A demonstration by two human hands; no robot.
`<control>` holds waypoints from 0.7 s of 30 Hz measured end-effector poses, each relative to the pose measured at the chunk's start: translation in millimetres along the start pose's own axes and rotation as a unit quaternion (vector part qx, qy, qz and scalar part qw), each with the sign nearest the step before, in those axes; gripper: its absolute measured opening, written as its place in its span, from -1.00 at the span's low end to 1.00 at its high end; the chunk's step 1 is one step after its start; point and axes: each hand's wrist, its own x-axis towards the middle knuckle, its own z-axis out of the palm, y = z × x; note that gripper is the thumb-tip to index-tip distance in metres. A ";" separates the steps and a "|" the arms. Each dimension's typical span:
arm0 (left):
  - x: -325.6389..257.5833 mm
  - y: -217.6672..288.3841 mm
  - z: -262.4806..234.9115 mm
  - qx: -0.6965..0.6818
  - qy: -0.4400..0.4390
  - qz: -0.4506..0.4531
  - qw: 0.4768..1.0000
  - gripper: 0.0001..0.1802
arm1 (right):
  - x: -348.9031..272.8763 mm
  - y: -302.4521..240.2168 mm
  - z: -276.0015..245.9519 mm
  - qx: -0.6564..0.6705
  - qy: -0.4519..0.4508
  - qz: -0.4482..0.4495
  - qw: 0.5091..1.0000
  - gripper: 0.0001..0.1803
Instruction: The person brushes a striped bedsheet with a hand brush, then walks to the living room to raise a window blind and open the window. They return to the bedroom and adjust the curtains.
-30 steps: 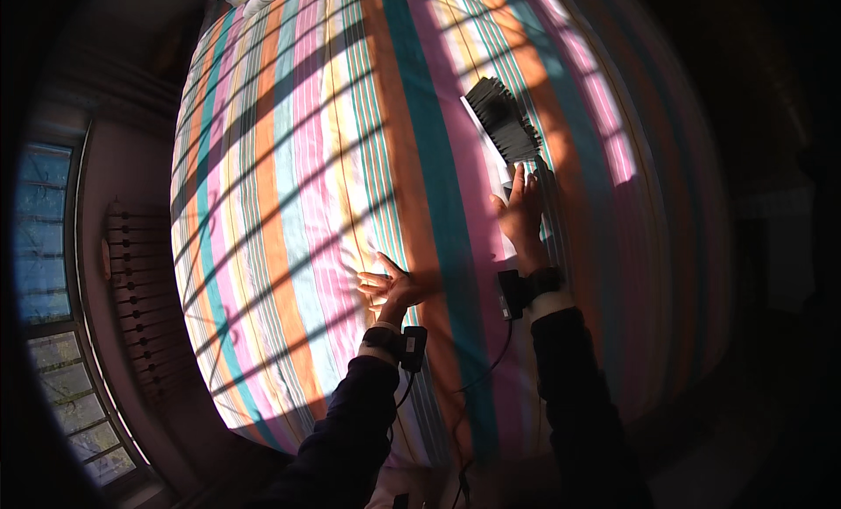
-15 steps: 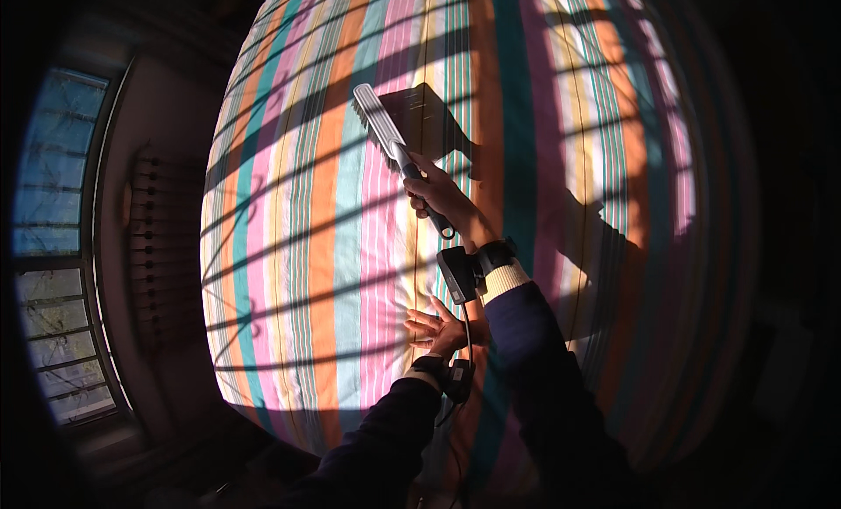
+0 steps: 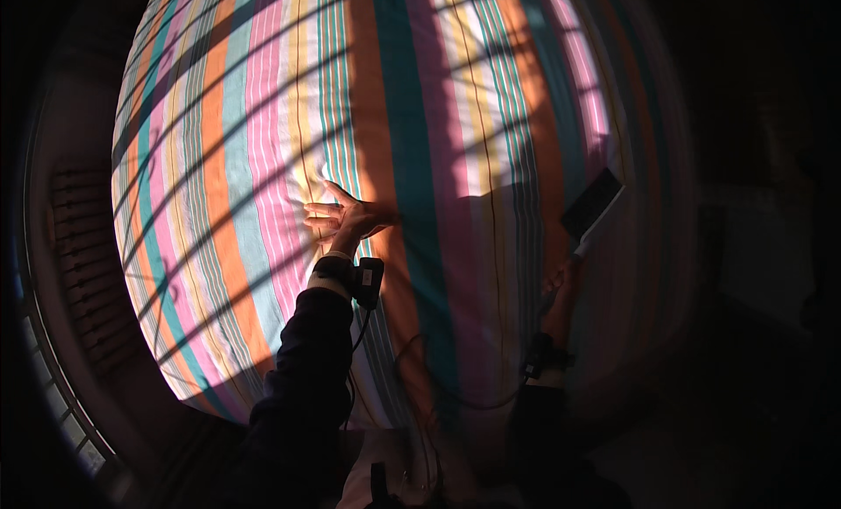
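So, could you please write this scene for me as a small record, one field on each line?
left hand: on the cloth, fingers spread
right hand: in shade, gripping the brush by its handle
brush head: beyond the right hand; contact with the cloth unclear
cloth: striped, many colours
light: sun with crossing shadow lines at left and upper middle, dim at right

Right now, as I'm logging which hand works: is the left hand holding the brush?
No, the left hand is spread open on the striped cover, and the right hand holds the brush.
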 end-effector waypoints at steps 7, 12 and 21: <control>-135.5 -112.8 45.9 -0.040 0.090 0.331 0.939 -0.15 | -191.3 5.0 -108.1 0.014 0.130 -0.035 0.991 -0.63; -298.8 -255.4 125.7 0.037 0.042 0.378 0.924 -0.15 | -260.2 78.4 11.6 -0.112 -0.281 0.097 0.948 -0.31; -355.1 -420.5 152.6 0.103 -0.051 0.287 0.951 0.06 | -352.5 130.7 -172.3 -0.109 -0.066 0.100 0.987 -0.35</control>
